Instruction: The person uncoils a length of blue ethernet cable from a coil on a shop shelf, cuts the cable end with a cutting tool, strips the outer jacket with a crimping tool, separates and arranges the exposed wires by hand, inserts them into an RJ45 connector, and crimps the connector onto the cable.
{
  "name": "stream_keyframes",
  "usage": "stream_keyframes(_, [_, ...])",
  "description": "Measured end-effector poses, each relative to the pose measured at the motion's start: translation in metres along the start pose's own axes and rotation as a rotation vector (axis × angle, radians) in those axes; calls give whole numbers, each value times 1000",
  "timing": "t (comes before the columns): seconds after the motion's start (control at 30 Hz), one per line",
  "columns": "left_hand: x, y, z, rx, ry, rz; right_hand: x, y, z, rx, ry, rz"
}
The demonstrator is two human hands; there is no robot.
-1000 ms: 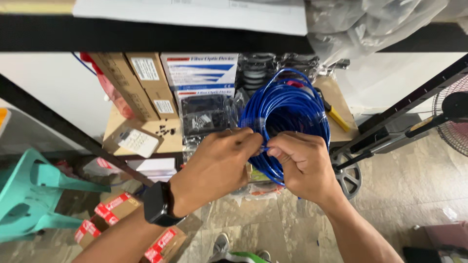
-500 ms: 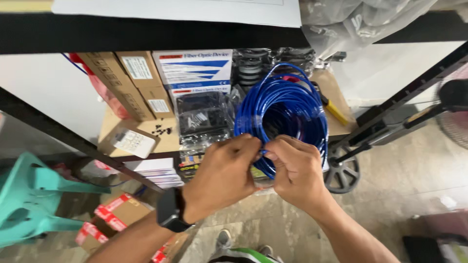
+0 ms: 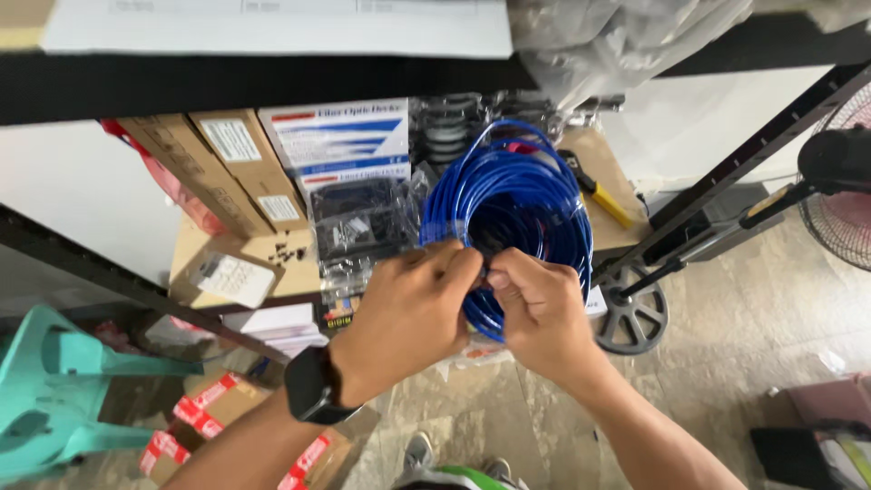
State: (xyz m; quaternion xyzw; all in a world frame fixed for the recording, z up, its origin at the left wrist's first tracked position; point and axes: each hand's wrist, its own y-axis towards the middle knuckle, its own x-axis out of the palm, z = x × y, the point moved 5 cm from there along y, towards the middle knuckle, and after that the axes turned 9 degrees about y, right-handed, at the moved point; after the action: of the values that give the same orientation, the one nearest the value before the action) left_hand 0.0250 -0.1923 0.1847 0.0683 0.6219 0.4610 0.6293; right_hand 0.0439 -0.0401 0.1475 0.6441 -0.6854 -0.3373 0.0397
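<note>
I see both hands meeting in front of a shelf, at the lower rim of one coil of blue cable (image 3: pixel 513 209). My left hand (image 3: pixel 408 313) is curled narrow, its fingertips pinched onto the coil's bottom strands from the left, and a black smartwatch (image 3: pixel 313 386) sits on that wrist. My right hand (image 3: pixel 544 313) mirrors it from the right, fingers closed tight around the same bundle of strands, so the two sets of fingertips touch at the coil's lower edge. The coil rises up and away from the hands, tilted toward the shelf, with its open middle just above the knuckles. It is held in the air in front of the wooden shelf board (image 3: pixel 190 254), not resting on it as far as I can tell.

On that board I count two long brown cartons (image 3: pixel 213 168) side by side toward the left edge, one white and blue box (image 3: pixel 340 136) just right of them, and one clear bag of dark parts (image 3: pixel 363 222) below it, touching the coil's left side. One yellow-handled tool (image 3: pixel 603 200) lies near the board's right edge. Off to the right stands one fan (image 3: pixel 839 181); at the lower left, one turquoise plastic stool (image 3: pixel 54 390) on the floor
</note>
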Motion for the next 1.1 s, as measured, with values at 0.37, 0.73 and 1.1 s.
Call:
stream_keyframes(0.37, [15,17,22,-86,-485,21,-56,0,-17,-179,139,-70])
stream_keyframes(0.73, [77,35,38,-262,-675,-97,-144,36,137,260,-266,247])
stream_keyframes(1.1, [77,31,48,-170,-482,20,-135,70,302,591,-618,-352])
